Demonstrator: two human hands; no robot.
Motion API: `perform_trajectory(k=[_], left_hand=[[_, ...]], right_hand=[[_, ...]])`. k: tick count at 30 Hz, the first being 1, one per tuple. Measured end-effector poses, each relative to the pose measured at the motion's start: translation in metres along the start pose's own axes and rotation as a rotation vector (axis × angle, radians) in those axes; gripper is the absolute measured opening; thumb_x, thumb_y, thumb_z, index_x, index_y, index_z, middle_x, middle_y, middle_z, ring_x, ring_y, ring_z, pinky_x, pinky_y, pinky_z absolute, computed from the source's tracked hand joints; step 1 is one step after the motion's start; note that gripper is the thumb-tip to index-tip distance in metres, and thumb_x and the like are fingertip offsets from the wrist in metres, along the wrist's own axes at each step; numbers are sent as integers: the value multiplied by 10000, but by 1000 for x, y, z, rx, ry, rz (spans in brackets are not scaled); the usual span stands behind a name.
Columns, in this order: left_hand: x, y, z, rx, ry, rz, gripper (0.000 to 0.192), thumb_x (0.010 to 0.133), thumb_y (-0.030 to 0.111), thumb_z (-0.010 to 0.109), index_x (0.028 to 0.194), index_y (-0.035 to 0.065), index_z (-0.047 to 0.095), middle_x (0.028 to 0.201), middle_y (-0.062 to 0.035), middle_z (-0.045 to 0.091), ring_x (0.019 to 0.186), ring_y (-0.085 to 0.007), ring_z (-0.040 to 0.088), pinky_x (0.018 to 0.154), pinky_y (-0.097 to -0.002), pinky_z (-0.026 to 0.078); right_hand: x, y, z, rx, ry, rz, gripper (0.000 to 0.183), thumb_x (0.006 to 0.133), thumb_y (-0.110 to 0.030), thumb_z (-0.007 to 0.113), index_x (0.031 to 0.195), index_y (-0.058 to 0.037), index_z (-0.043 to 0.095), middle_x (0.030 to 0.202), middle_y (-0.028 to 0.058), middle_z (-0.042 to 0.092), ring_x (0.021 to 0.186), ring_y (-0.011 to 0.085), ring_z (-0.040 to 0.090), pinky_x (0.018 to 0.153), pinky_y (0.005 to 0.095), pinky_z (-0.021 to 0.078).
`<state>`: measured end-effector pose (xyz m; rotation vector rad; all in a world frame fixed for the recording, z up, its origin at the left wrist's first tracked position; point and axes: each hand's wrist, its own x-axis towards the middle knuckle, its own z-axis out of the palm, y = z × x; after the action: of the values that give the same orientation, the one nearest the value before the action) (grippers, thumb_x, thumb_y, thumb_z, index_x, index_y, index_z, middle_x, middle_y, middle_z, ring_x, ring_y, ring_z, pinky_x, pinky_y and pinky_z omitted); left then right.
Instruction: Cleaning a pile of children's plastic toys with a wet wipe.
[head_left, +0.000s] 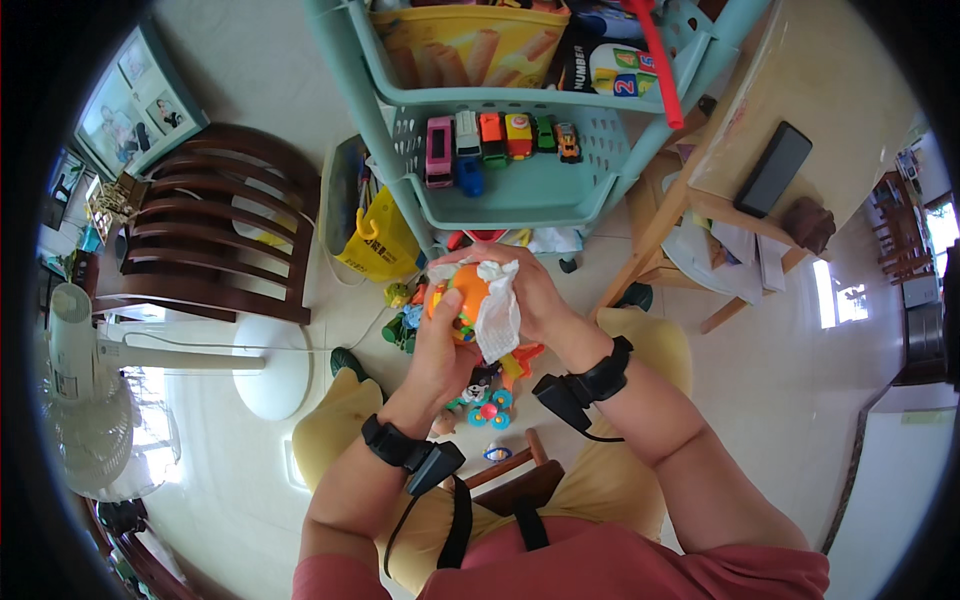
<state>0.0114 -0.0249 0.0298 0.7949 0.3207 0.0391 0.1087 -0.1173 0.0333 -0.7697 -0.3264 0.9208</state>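
My left hand (444, 345) grips an orange toy (471, 291) with multicoloured parts, its thumb on the toy's side. Against the toy's right side my right hand (531, 289) holds a white wipe or cloth (496, 319), which hangs down and also shows between the fingers at the top. The toy's far side is hidden by the hands. On the floor below lie several colourful toys, among them a blue spinner-like toy (489, 409) with a pink centre and a green toy (397, 331).
Ahead stands a teal shelf rack (517, 206) holding toy vehicles. A yellow bag (382, 240) sits in a bin beside it. A wooden chair (217, 225) and a fan (75, 375) are at left; a table (810, 112) with a smartphone (772, 169) is at right.
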Motion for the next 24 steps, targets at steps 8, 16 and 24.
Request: perform_trajectory(k=[8, 16, 24], left_hand=[[15, 4, -5, -73, 158, 283, 471, 845, 407, 496, 1177, 87, 406, 1096, -79, 498, 977, -181, 505, 857, -318, 412], [13, 6, 12, 181, 259, 396, 410, 816, 244, 582, 1133, 60, 398, 1020, -87, 500, 886, -162, 517, 772, -272, 436], [5, -4, 11, -108, 11, 140, 419, 829, 267, 557, 1167, 78, 397, 1087, -57, 506, 955, -182, 529, 857, -327, 422]], right_hand=[[-17, 29, 39, -557, 316, -444, 521, 927, -356, 356, 1280, 27, 339, 1252, 132, 415, 1153, 187, 388, 980, 287, 271], [-16, 27, 35, -570, 341, -501, 509, 928, -325, 370, 1281, 39, 326, 1240, 136, 428, 1139, 201, 411, 975, 288, 289], [-1, -10, 16, -122, 92, -137, 391, 916, -249, 325, 1130, 9, 527, 1068, 91, 569, 966, 151, 531, 873, 269, 385]])
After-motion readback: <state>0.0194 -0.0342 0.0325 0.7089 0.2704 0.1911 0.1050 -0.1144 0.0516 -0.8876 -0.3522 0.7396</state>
